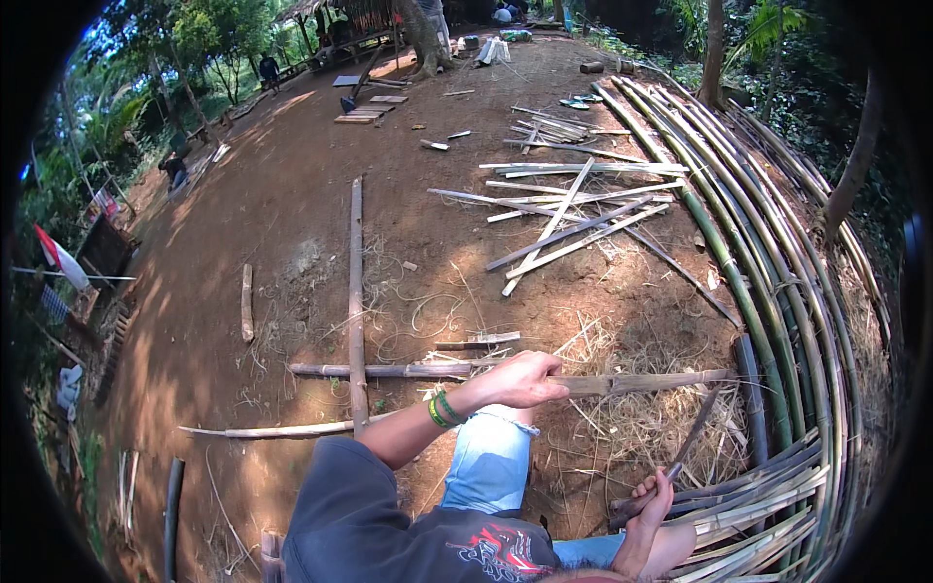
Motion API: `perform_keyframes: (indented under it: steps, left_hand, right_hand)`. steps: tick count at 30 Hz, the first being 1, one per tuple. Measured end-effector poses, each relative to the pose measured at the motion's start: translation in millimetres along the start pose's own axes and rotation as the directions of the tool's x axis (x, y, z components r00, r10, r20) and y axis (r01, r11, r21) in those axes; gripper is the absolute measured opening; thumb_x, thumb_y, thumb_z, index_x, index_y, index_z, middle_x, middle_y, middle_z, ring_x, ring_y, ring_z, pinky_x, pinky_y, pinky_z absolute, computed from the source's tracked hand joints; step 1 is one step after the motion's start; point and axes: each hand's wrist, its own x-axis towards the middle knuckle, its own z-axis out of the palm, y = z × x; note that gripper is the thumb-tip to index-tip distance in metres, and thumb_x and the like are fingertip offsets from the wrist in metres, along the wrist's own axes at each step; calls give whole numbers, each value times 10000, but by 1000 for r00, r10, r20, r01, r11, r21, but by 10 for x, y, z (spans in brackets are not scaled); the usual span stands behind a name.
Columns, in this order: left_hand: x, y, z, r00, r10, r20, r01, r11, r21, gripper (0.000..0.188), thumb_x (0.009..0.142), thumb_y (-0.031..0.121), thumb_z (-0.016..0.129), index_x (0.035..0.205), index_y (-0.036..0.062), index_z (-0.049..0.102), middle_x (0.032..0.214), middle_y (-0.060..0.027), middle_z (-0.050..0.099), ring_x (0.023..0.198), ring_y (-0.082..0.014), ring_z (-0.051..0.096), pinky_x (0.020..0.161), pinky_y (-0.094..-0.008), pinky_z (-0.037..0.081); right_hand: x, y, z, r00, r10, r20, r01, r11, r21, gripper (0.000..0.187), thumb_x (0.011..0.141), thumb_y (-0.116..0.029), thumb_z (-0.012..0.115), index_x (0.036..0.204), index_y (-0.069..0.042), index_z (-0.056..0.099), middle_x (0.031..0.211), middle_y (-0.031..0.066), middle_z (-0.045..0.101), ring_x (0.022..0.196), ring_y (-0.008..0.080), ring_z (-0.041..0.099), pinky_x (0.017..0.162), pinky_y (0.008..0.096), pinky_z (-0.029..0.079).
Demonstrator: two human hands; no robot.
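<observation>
My left hand [525,379], with green bands on its wrist, is closed round the end of a split bamboo strip [646,383]. The strip lies level across the view and reaches right toward the pile of poles. Lower down, my right hand [649,503] is wrapped round the handle of a long knife [694,434]. Its dark blade points up and to the right, with the tip just below the strip's far end. Whether blade and strip touch, I cannot tell. Pale bamboo shavings [622,437] lie heaped on the ground beneath the strip.
Long green bamboo poles [724,257] are stacked along the right. Split strips [758,515] lie in a bundle by my right arm. More loose strips [573,219] are scattered ahead. A bamboo pole [356,282] crosses others on the left. Trees and a thatched shelter [340,12] stand behind.
</observation>
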Motion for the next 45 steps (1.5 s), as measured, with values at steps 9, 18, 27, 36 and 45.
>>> perform_keyframes:
  steps: [9, 18, 27, 36, 45]
  left_hand:
    - [-186, 413, -1218, 991, -12, -134, 7, 999, -45, 282, 876, 284, 733, 888, 3, 709, 616, -14, 588, 566, -62, 491, 489, -269, 364]
    - [382, 759, -1219, 427, 38, -903, -592, 767, -248, 261, 1017, 319, 550, 910, 82, 557, 732, 58, 525, 630, 2, 442, 547, -192, 368]
    - [723, 1313, -1151, -24, 37, -999, -832, 553, 41, 332, 1040, 350, 481, 823, 112, 402, 678, 0, 474, 581, -64, 433, 516, -218, 360]
    - [722, 1945, -1192, -161, 329, -930, -827, 470, 310, 314, 1022, 313, 534, 838, 97, 399, 714, -13, 485, 611, -67, 428, 559, -220, 350]
    - [1154, 1861, -749, 12, 486, -874, -856, 457, 243, 287, 1039, 280, 490, 858, 60, 461, 803, -27, 492, 666, -58, 377, 593, -214, 317]
  right_hand:
    - [-12, 252, -59, 980, -168, 106, 182, 973, -140, 200, 900, -167, 677, 1022, -80, 545, 708, -13, 475, 576, 99, 504, 511, 241, 418]
    - [-33, 185, 141, 975, -188, 117, 210, 953, -217, 114, 923, -129, 628, 932, -36, 564, 652, -14, 465, 495, 73, 453, 434, 220, 373]
    - [-153, 101, 341, 928, -256, 270, 350, 848, -398, 220, 980, -229, 586, 888, -32, 549, 612, -18, 478, 467, 56, 442, 415, 223, 367]
    - [-419, -208, 717, 869, -337, 361, 448, 847, -286, 139, 950, -147, 617, 992, -47, 531, 663, -25, 500, 528, 46, 482, 479, 202, 392]
    - [-563, -508, 813, 868, -252, 428, 336, 932, -133, 226, 1011, -249, 525, 974, -27, 517, 632, -9, 463, 525, 63, 440, 483, 230, 384]
